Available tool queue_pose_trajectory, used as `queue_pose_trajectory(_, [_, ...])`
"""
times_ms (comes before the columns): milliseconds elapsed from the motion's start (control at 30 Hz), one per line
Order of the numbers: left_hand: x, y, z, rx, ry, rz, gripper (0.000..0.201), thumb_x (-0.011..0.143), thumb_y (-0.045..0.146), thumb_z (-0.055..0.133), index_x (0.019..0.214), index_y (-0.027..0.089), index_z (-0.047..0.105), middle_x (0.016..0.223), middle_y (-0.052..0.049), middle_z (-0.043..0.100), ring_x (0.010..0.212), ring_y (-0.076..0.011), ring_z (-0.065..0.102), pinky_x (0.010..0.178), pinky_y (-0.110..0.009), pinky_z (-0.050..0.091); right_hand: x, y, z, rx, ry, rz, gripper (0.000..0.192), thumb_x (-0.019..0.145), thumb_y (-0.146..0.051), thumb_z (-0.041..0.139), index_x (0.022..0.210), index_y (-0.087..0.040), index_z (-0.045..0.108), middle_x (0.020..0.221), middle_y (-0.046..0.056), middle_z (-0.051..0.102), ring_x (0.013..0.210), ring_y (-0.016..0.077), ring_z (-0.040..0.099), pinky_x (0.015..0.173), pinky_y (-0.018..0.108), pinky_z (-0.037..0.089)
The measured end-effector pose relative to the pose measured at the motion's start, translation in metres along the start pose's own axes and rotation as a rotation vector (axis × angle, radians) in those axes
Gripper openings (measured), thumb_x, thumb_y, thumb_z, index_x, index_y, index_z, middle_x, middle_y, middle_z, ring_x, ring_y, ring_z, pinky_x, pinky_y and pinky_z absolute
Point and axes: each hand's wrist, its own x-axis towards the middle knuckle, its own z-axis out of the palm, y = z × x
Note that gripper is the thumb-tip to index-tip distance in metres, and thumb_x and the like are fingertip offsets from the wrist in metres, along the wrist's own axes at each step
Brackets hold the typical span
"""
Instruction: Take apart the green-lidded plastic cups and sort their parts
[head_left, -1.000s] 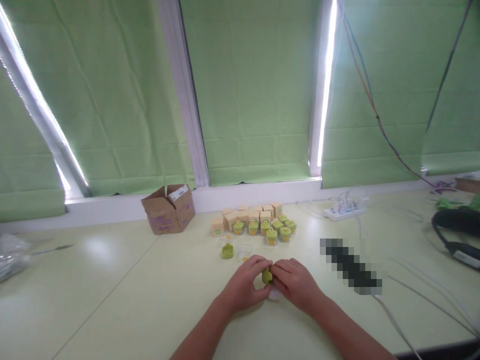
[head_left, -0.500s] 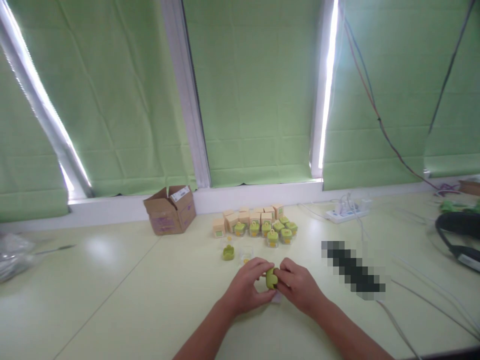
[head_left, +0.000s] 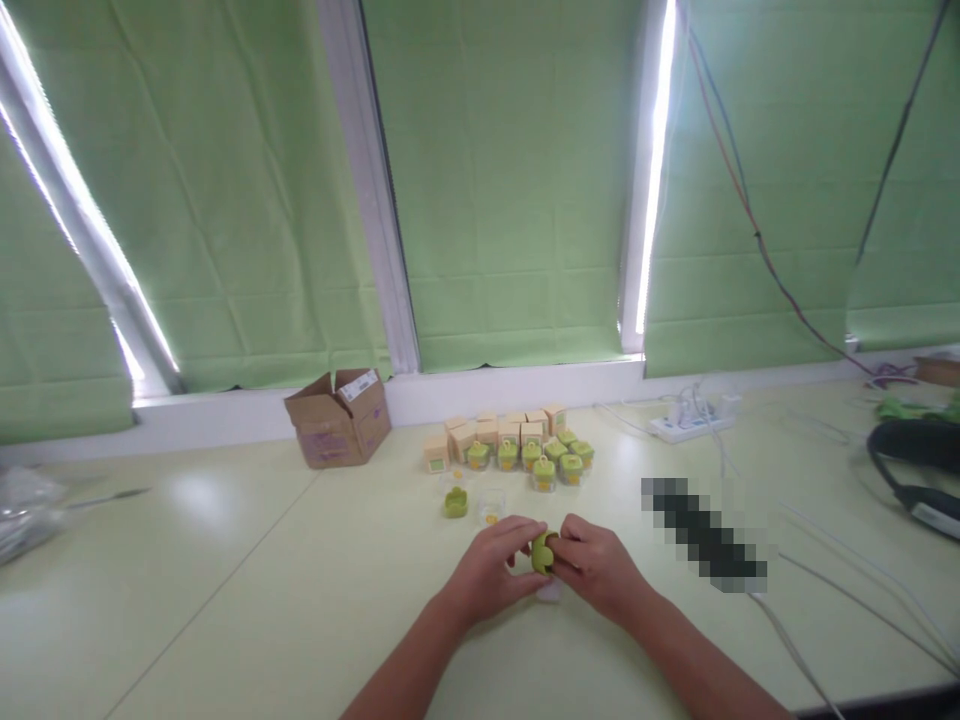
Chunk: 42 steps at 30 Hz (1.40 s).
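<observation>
Head view, hands: the left hand (head_left: pixel 491 572) and the right hand (head_left: pixel 596 568) meet over the table (head_left: pixel 225 600), fingertips facing each other.
Left hand fingers: curled, thumb and forefinger pinching the left side of a small green lid (head_left: pixel 541 551).
Right hand fingers: curled closed, pinching the right side of the same green lid.
Green lid position: between the two hands, just above the table top, near the front middle of the view; a pale clear piece (head_left: pixel 549 591) shows under the hands, too blurred to tell whether it touches the lid.
Just beyond the hands: a loose green cap (head_left: pixel 454 503) lies on the table, and beside it a small clear jar (head_left: pixel 490 507) with something yellow inside, no lid on it.
Further back: a cluster of green-lidded jars (head_left: pixel 541 462), standing upright and close together; behind them a row of small tan boxes (head_left: pixel 495 432), touching or nearly so.
Cardboard carton (head_left: pixel 339 417): open flaps, against the window ledge, left of the tan boxes.
Writing: a white label on a carton flap and purple print on its side, neither readable; green squares on the tan boxes, no text legible.
Right side: white power strip (head_left: pixel 694 421) with plugs and cables; a pixelated dark patch (head_left: pixel 705 535); a black band-shaped object (head_left: pixel 911 465) at the edge.
Left edge: crumpled clear plastic (head_left: pixel 22 510).
Background: green blinds (head_left: pixel 510 180) closed over the windows.
</observation>
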Motion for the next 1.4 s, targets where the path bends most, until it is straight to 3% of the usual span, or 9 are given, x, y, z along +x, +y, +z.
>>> queue_pose_trajectory(233, [-0.001,-0.006,0.001,0.083,0.064,0.083,0.050,0.070,0.034,0.073,0.116,0.022,0.056,0.111,-0.008,0.064,0.100,-0.0214,0.058,0.086,-0.035,0.048,0.000,-0.001,-0.003,0.027,-0.012,0.033,0.012,0.084,-0.021,0.054,0.073,-0.019,0.059,0.070,-0.001,0.047,0.063,0.0090,0.048,0.059,0.020,0.034])
queue_pose_trajectory(333, [0.000,-0.008,0.002,0.085,0.071,0.107,0.049,0.071,0.033,0.073,0.116,0.022,0.057,0.110,-0.009,0.065,0.102,-0.0222,0.058,0.091,-0.038,0.045,0.001,-0.001,-0.004,0.025,-0.023,0.025,0.010,0.083,-0.019,0.055,0.074,-0.019,0.060,0.072,-0.001,0.049,0.066,0.0096,0.049,0.061,0.020,0.035])
queue_pose_trajectory(433, [0.002,-0.008,0.004,0.067,0.070,0.077,0.048,0.072,0.032,0.072,0.116,0.023,0.057,0.112,-0.009,0.064,0.102,-0.0223,0.058,0.087,-0.037,0.048,0.002,-0.001,-0.005,-0.005,-0.001,0.031,0.012,0.084,-0.022,0.054,0.075,-0.019,0.061,0.072,0.000,0.050,0.066,0.0100,0.050,0.061,0.020,0.036])
queue_pose_trajectory(600, [0.004,-0.007,0.004,-0.002,0.044,0.012,0.046,0.075,0.027,0.070,0.119,0.024,0.056,0.116,-0.009,0.060,0.091,-0.0185,0.059,0.061,-0.025,0.052,0.002,0.001,-0.006,-0.072,0.031,0.020,0.018,0.088,-0.027,0.050,0.077,-0.019,0.063,0.070,0.000,0.052,0.064,0.0097,0.050,0.060,0.020,0.034])
queue_pose_trajectory(867, [0.005,-0.005,0.004,-0.006,0.035,0.020,0.047,0.074,0.031,0.070,0.118,0.024,0.057,0.115,-0.009,0.061,0.092,-0.0193,0.060,0.062,-0.026,0.053,0.002,0.004,-0.006,-0.114,0.024,-0.012,0.021,0.087,-0.026,0.051,0.071,-0.019,0.061,0.066,-0.001,0.050,0.060,0.0091,0.047,0.058,0.022,0.031])
queue_pose_trajectory(1033, [0.006,0.000,0.001,0.009,0.034,0.043,0.046,0.073,0.033,0.071,0.117,0.024,0.058,0.113,-0.008,0.063,0.101,-0.0217,0.058,0.083,-0.036,0.052,0.002,0.002,-0.009,-0.128,0.027,-0.035,0.022,0.088,-0.026,0.049,0.070,-0.019,0.060,0.066,0.000,0.051,0.061,0.0100,0.046,0.059,0.023,0.031])
queue_pose_trajectory(1200, [0.008,0.003,0.000,-0.018,0.016,0.021,0.045,0.074,0.028,0.069,0.117,0.023,0.058,0.114,-0.009,0.061,0.097,-0.0199,0.058,0.069,-0.029,0.054,0.003,0.002,-0.010,-0.143,0.030,-0.052,0.022,0.088,-0.027,0.048,0.071,-0.018,0.060,0.067,0.000,0.051,0.060,0.0101,0.044,0.059,0.023,0.029])
queue_pose_trajectory(1400, [0.008,0.006,0.000,-0.048,-0.005,-0.002,0.044,0.074,0.023,0.067,0.116,0.023,0.057,0.113,-0.008,0.060,0.094,-0.0185,0.057,0.065,-0.026,0.054,0.002,0.002,-0.008,-0.130,0.017,-0.049,0.021,0.089,-0.026,0.047,0.075,-0.018,0.059,0.069,0.001,0.052,0.062,0.0108,0.045,0.061,0.023,0.030])
